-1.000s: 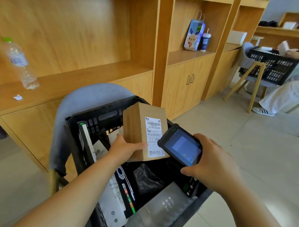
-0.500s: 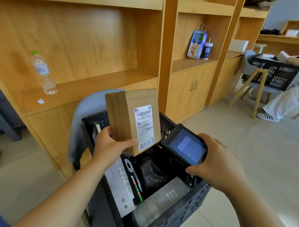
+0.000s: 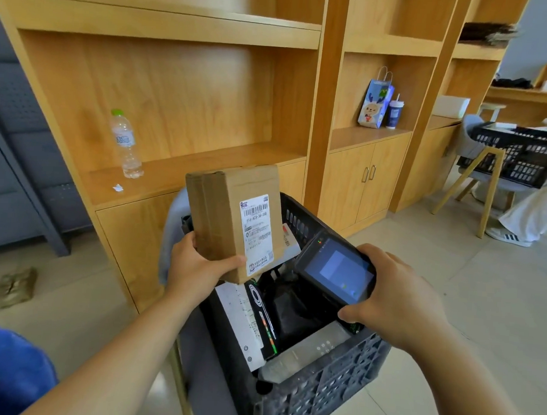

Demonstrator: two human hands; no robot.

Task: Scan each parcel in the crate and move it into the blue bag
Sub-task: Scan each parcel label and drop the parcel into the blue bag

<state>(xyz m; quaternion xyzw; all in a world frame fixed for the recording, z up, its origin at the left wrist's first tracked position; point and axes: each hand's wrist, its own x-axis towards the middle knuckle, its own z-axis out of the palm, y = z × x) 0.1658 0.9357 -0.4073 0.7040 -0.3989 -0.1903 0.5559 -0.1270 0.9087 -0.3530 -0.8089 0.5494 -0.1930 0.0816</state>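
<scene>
Fingers (image 3: 187, 239) of the left hand (image 3: 197, 266), above the crate (image 3: 320, 394), curl round the box (image 3: 224, 217), now lifted clear of the other parcels. The right hand (image 3: 396, 300) grips the scanner (image 3: 338, 268) just beside the label (image 3: 257, 231). Scanning seems underway, with bagging next.

Light wooden shelving (image 3: 183, 87) on the far side, pale tiled floor (image 3: 497, 295).
I see cabinet doors (image 3: 369, 180) under the shelves. A water bottle (image 3: 126, 144) stands on the left ledge, a gift bag (image 3: 374, 105) and cup (image 3: 394, 113) further right. There is grey panelling (image 3: 14, 152) left, and a wooden-legged chair (image 3: 471, 137) far right.
</scene>
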